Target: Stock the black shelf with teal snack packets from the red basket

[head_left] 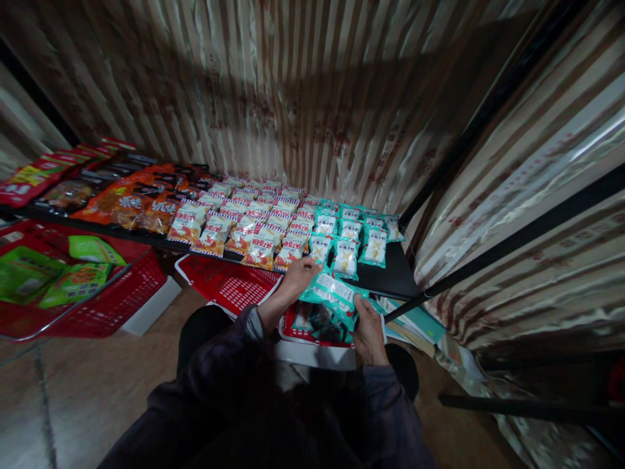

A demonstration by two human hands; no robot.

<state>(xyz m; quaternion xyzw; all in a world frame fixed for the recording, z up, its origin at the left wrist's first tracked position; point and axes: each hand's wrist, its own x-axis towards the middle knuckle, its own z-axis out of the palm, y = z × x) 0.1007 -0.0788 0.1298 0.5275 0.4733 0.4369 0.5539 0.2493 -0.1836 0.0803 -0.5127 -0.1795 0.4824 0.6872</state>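
Observation:
Between my hands are teal snack packets (332, 290), held flat above a red basket; how many overlap there I cannot tell. My left hand (299, 279) pinches their left end with thumb and fingers. At the right end, my right hand (368, 329) grips them with the thumb on top. Below, the red basket (288, 331) contains more teal packets, partly hidden by those I hold. Just beyond my hands, rows of matching teal packets (346, 255) stand on the black shelf (390, 268). To their left are rows of white-and-orange snack packets (261, 244).
Farther left on the shelf lie orange bags (129, 202) and red bags (43, 172). A red basket (146, 280) with green packets (81, 283) stands at the lower left. Black metal bars (469, 254) slant along the right side. Striped curtain (293, 98) hangs behind the shelf.

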